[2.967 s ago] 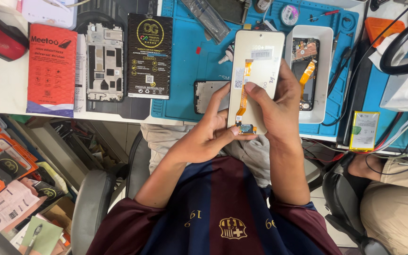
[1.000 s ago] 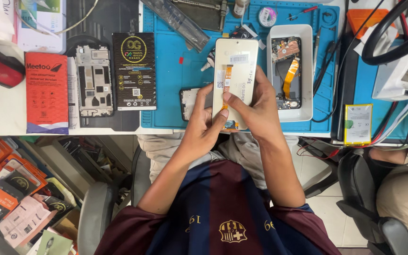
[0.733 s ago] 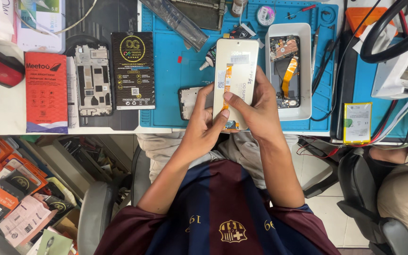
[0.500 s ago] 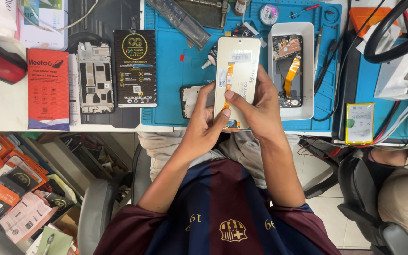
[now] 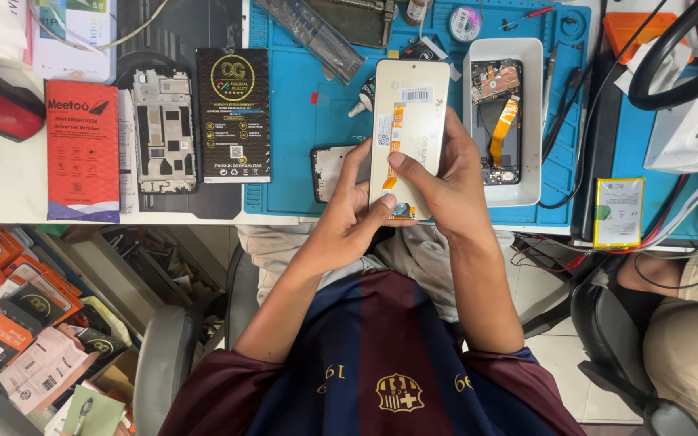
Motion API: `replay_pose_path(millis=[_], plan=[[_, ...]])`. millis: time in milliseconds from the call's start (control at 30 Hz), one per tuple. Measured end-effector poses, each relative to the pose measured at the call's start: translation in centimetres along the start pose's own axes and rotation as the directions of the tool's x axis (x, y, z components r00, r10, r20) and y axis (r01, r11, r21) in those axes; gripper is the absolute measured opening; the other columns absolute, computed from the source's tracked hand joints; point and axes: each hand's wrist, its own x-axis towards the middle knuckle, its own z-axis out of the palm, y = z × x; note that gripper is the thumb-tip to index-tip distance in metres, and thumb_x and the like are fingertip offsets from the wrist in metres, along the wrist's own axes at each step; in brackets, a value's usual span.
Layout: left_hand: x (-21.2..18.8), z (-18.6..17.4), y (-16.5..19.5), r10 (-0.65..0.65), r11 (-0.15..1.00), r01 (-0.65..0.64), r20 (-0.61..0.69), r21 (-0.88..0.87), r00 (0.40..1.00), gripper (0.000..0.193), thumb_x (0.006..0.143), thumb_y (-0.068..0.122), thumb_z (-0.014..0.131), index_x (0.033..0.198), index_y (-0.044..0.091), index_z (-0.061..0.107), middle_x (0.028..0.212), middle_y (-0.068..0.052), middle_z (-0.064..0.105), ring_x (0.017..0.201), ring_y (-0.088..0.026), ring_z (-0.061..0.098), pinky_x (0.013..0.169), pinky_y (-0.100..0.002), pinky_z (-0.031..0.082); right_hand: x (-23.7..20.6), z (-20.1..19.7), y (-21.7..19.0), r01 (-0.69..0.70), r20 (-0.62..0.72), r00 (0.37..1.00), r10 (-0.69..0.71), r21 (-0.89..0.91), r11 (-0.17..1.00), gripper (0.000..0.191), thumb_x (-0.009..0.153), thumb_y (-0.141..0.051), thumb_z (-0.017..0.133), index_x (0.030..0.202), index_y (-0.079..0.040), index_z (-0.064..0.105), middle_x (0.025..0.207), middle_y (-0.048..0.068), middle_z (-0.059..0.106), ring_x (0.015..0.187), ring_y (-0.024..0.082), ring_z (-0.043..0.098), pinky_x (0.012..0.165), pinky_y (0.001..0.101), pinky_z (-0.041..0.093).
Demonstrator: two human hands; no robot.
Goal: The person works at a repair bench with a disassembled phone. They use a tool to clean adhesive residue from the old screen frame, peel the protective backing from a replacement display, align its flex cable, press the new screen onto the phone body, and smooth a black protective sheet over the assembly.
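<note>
The phone screen panel (image 5: 408,133) is held back-side up above the near edge of the counter (image 5: 10,190), its long axis running away from the person, the end with the white sticker farthest from them. An orange flex ribbon (image 5: 394,149) runs down its length toward the near end.

Just right of it on the blue mat (image 5: 300,129) sits a white tray (image 5: 531,121) holding an opened phone body (image 5: 497,121). A small dark part (image 5: 329,171) lies just left of the panel, partly behind the left hand. Farther left lie a black flat box (image 5: 233,115), a bare phone frame (image 5: 163,129) and a red box (image 5: 82,149). A yellow battery (image 5: 618,212) rests well off to the right.

The left hand (image 5: 347,218) comes up from below, fingers curled on the panel's left edge, thumb pressed near its lower end. The right hand (image 5: 442,182) wraps the right edge, thumb laid across the ribbon. Both grips are closed on the panel, forearms angled inward from the lap.
</note>
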Motion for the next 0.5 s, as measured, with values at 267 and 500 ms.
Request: replay_pose_path(millis=[267,500], plan=[[0.04,-0.1,-0.48,0.047,0.996,-0.042,-0.055,0.078,0.997,0.064,0.114,0.003,0.043,0.167,0.008,0.007,0.139,-0.024,0.063,0.125,-0.027,0.065,0.104,-0.043,0.059,0.08,-0.09,0.47,-0.003,0.007,1.0,0.003,0.019,1.0,0.059,0.091,0.003,0.077,0.144,0.0,0.052,0.128,0.007,0.067,0.117,0.014,0.065,0.102,0.0305,0.054],[0.16,-0.31,-0.67,-0.002,0.999,0.006,-0.087,0.047,0.996,0.063,0.111,0.006,0.044,0.162,0.008,0.008,0.132,-0.021,0.065,0.116,-0.023,0.069,0.095,-0.04,0.065,-0.15,-0.08,0.68,-0.018,0.01,1.0,0.018,-0.004,1.0,0.058,0.091,0.003,0.078,0.143,0.0,0.051,0.125,0.009,0.07,0.114,0.014,0.068,0.099,0.0303,0.056]])
